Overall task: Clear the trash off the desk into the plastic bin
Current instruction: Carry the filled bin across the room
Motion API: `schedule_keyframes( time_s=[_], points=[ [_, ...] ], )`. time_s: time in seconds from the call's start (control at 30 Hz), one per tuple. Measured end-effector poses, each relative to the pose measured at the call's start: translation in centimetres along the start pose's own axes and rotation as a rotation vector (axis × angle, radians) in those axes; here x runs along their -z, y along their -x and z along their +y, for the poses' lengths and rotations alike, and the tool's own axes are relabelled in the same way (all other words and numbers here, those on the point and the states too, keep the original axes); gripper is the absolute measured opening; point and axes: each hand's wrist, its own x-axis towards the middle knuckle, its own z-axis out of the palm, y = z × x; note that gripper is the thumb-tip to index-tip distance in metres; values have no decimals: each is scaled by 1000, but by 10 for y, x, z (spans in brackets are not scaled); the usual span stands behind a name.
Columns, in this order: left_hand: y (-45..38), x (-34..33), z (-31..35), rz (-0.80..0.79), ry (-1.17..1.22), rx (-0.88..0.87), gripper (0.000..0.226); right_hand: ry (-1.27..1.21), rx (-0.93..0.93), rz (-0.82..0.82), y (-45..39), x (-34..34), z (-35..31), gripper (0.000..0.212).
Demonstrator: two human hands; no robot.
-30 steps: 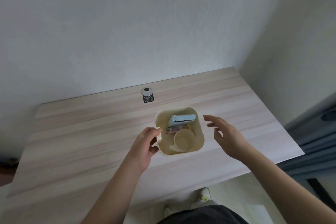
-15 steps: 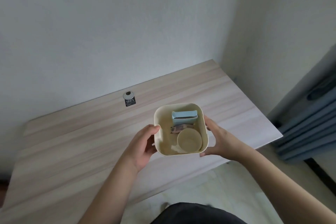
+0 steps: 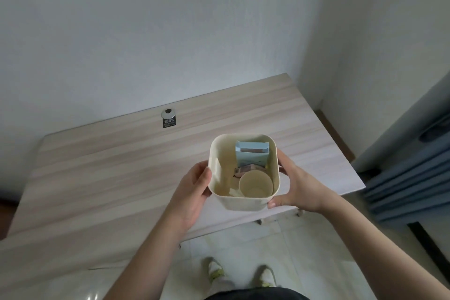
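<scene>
A cream plastic bin point(image 3: 239, 203) is held up above the desk's front edge, between both hands. My left hand point(image 3: 192, 192) grips its left wall and my right hand point(image 3: 295, 185) grips its right wall. Inside the bin stand a light blue carton point(image 3: 252, 158) at the back, a paper cup point(image 3: 255, 184) at the front and a small brownish wrapper point(image 3: 246, 169) between them. The light wooden desk point(image 3: 121, 173) lies below and behind the bin.
A round grommet with a black "100%" sticker point(image 3: 169, 118) sits near the desk's back edge by the white wall. A blue curtain point(image 3: 409, 178) hangs at the right. Pale floor tiles and my shoes point(image 3: 239, 275) show below the desk's front edge.
My right hand closed on the bin's right side, joining the left. Both hands lifted the bin off the desk and brought it toward me, over the front edge.
</scene>
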Motion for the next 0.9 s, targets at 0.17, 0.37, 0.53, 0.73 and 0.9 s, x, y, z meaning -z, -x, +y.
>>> schedule_keyframes(
  time_s=[0.17, 0.37, 0.53, 0.73, 0.9],
  points=[
    [23, 17, -9, -11, -305, -66, 95, -44, 28, -75, -11, -2, 1, 119],
    [54, 38, -16, 154, -600, -42, 90, -55, 74, -152, -33, -26, -12, 122],
    [89, 60, -16, 361, -503, -63, 73, -60, 127, -285, -51, -62, -33, 125],
    [144, 96, -13, 468, -361, -97, 65, -179, 173, -328, -60, -108, -62, 91],
    [196, 134, -23, 555, -241, -120, 65, -258, 185, -316, -67, -164, -93, 63]
  ],
)
